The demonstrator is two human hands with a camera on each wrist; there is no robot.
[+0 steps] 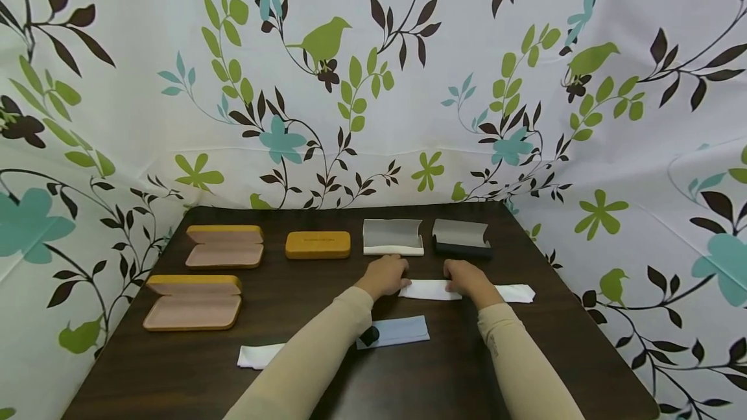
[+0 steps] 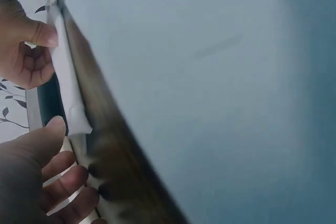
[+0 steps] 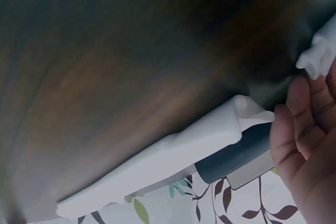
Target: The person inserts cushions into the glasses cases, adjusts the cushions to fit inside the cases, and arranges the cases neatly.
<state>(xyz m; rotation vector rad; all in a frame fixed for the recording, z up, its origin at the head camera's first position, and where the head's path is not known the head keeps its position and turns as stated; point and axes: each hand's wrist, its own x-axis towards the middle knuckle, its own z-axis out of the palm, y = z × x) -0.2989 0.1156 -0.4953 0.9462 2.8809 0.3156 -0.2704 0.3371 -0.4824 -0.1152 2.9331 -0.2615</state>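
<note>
My left hand [image 1: 385, 275] is beside the left end of a narrow folded white cloth [image 1: 428, 290]. In the left wrist view its fingers [image 2: 68, 182] are loosely bent, the thumb close to the cloth's end. My right hand [image 1: 467, 279] pinches the same cloth near its right end; the thumb lies on it in the left wrist view. A second folded white cloth [image 1: 515, 293] lies just right of that hand, also seen in the right wrist view. A folded light blue cloth [image 1: 403, 331] lies nearer, partly under my left forearm.
Behind the hands stand an open white glasses case [image 1: 393, 250] and an open black one [image 1: 463, 250]. A shut yellow case [image 1: 318, 245] and two open yellow cases [image 1: 224, 255] [image 1: 192, 313] are farther left. Another white cloth [image 1: 259, 356] is partly hidden by my left sleeve.
</note>
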